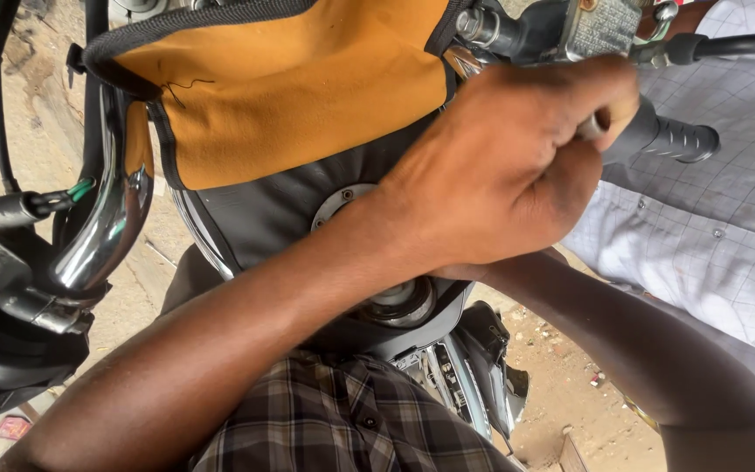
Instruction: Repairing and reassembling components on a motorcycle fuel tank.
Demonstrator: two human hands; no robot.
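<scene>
Fingers (600, 96) of left hand (500, 170) curled tight around black handlebar grip (670, 135), upper right of view, just beside a silver brake lever mount (600, 26). Right hand out of sight, only its forearm crossing low right. Orange-and-black tank cover (281, 87) sits behind hand; checked-shirt person (709, 236) stands close on right.

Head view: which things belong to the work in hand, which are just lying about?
In hand:
- left hand, closed near the black handlebar grip
- small silvery tool in its fingers; type unclear
- right hand: hidden behind the left

Just about:
- orange tank cover
- chrome part
- another person's checked shirt
- pink scrap on the ground
</scene>
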